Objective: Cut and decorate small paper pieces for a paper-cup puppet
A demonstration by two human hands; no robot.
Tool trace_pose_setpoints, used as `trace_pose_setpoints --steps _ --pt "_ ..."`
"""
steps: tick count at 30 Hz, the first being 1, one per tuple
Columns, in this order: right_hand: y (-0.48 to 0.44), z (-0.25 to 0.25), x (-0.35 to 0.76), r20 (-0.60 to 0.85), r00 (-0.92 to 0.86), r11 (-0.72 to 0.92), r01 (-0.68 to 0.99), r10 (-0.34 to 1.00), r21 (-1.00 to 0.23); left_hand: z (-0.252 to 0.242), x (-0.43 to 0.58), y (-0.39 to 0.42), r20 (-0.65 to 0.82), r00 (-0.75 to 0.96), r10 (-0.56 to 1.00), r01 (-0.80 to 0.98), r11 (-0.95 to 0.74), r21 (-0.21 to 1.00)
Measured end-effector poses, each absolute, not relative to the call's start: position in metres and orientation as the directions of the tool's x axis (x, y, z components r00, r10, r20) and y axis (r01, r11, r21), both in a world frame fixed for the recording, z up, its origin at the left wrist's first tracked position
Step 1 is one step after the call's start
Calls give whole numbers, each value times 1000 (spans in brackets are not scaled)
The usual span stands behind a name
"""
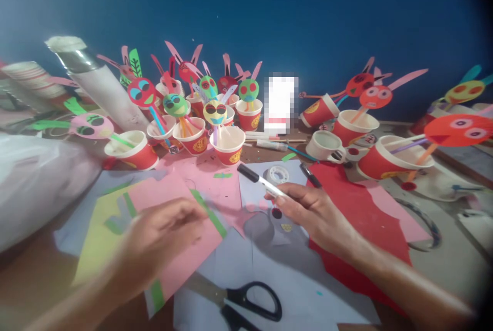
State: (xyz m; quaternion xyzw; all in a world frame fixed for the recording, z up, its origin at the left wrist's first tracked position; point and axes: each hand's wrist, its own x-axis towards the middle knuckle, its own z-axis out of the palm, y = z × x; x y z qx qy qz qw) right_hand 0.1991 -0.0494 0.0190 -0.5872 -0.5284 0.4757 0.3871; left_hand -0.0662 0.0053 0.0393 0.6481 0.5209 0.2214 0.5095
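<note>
My right hand (314, 215) is closed around a white marker with a black cap (259, 179); the capped end points up and to the left over the paper. My left hand (159, 236) is blurred by motion and hovers, fingers curled, over a pink paper sheet (181, 264) with a green strip along its edge. What the left fingers hold, if anything, is not visible. A second black marker (310, 175) lies just beyond my right hand on red paper (346, 202).
Black-handled scissors (250, 306) lie at the near edge. A tape roll (277, 173) sits on white paper. Behind stand several red paper cups with paper-face puppets on straws (227, 146), a white mug (325, 146), cup stacks and a foil-wrapped roll (92, 76) at left, against a blue wall.
</note>
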Motion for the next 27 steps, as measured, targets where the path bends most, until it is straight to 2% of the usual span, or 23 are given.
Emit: trace_pose_setpoints --steps 2,4,8,10,15,22,25,27 --pt "-51 18 199 -135 -54 -112 302 989 -947 42 -41 13 -315 483 817 337 158 928" --pt "-52 18 199 -158 -85 -121 336 984 -934 41 -22 20 -288 563 775 220 195 956" --pt "-53 18 200 -248 -116 -198 329 962 -923 34 -11 26 -240 589 772 218 134 967" --pt "-53 18 200 -244 -126 -208 242 962 -948 32 -14 24 -240 590 771 261 100 960" --pt "-56 19 200 -105 -220 -143 -166 970 -976 36 -21 22 -273 614 741 271 127 954" --pt "-61 18 188 36 -238 -65 -405 971 -912 39 -20 21 -276 688 671 290 93 952" --pt "-59 18 181 10 -183 -55 -344 983 -938 45 -13 15 -326 739 589 352 75 933" --pt "-60 22 181 -5 -161 -43 -235 987 -971 54 -10 11 -328 787 523 395 -17 919"
